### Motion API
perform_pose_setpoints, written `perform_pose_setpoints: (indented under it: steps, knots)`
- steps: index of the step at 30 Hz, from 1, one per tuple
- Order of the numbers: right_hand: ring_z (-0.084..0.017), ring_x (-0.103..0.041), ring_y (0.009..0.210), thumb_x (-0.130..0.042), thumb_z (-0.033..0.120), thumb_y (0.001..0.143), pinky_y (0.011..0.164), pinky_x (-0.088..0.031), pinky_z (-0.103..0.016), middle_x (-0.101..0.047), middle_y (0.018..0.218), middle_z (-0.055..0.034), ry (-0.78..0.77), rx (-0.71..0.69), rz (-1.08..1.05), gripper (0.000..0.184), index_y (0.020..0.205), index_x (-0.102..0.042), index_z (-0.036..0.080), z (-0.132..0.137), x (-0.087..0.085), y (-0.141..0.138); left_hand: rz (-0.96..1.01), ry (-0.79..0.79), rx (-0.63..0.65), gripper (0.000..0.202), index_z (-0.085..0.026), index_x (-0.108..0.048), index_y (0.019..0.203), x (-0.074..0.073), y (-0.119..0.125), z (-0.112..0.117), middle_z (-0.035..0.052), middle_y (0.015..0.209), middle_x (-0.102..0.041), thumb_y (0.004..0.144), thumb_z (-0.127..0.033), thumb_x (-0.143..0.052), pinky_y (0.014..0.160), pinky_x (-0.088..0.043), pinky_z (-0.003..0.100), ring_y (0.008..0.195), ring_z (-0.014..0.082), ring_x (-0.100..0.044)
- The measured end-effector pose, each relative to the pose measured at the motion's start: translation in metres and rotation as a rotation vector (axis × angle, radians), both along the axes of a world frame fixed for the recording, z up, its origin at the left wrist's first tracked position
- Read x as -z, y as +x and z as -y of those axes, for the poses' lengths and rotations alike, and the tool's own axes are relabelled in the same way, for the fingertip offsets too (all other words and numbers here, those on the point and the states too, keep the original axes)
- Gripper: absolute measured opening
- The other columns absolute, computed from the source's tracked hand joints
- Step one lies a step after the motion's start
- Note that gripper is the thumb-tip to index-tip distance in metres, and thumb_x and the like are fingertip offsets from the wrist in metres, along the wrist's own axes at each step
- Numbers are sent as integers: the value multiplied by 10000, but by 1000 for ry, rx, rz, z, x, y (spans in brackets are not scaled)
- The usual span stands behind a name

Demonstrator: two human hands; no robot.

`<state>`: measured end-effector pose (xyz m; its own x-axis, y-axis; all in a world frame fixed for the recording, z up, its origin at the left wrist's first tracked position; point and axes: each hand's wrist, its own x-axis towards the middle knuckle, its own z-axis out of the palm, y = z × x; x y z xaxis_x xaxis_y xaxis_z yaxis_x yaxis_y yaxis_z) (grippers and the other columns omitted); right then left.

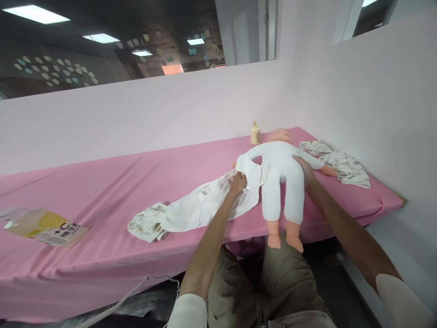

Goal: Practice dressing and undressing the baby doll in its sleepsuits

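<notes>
A baby doll point(278, 161) in a white bodysuit lies on its back on the pink-covered table, arms out and bare feet over the front edge. My right hand point(305, 171) holds its side at the waist, thumb on the front and the other fingers mostly hidden. Beside the doll, a white baby garment point(201, 202) is spread out. My left hand point(238, 183) is closed on its upper end, near the doll's hip, and part of the cloth covers the fingertips. A folded printed cloth point(148, 223) touches the garment's far left end.
A cream pump bottle point(255, 134) stands by the doll's head. Printed cloths point(344, 166) lie at the right, near the wall. A large labelled bottle point(48, 227) rests at the left on the pink sheet point(112, 196). A white cable point(126, 296) hangs below the front edge.
</notes>
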<state>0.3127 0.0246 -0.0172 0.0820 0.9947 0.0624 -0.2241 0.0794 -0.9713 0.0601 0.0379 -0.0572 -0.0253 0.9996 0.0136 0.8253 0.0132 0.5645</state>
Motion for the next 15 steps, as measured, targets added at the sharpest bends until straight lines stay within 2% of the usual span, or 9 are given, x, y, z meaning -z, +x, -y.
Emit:
perform_pose_setpoints:
  steps: [4, 8, 10, 12, 15]
  knots:
    - [-257, -678, 876, -608, 423, 745, 753, -579, -363, -714, 811, -42, -19, 55, -169, 281, 919, -658, 208, 7, -13, 39, -66, -8, 12, 548, -85, -436, 1346, 11, 43, -30, 247, 1460, -400, 911, -390, -299, 1122, -103, 616, 1421, 421, -225]
    - [-252, -678, 938, -640, 383, 743, 808, -580, -356, -730, 895, -26, 33, 115, -236, 251, 932, -673, 220, 18, -22, 63, -169, 9, 3, 586, -70, -432, 1361, 18, 92, -45, 294, 1496, -304, 866, -382, -391, 1100, -31, 652, 1427, 454, -163]
    - [-248, -677, 944, -648, 384, 743, 813, -580, -355, -730, 916, -19, 42, 124, -243, 255, 943, -675, 228, 22, -24, 67, -225, 4, -32, 569, -82, -471, 1336, 18, 108, -49, 299, 1496, -304, 853, -380, -424, 1086, -51, 664, 1414, 463, -195]
    - [-246, -676, 936, -642, 398, 751, 802, -579, -358, -727, 929, -18, 53, 105, -238, 275, 967, -675, 232, 25, -24, 66, -235, 5, -54, 519, -91, -545, 1261, 14, 113, -52, 295, 1453, -380, 843, -384, -453, 1075, -114, 663, 1383, 466, -269]
    - [-247, -670, 911, -615, 435, 771, 775, -572, -362, -721, 933, -23, 44, 40, -224, 315, 1003, -668, 229, 25, -21, 55, -216, 46, -21, 438, -131, -625, 1156, 4, 92, -55, 235, 1286, -570, 848, -400, -467, 1041, -305, 562, 1259, 405, -470]
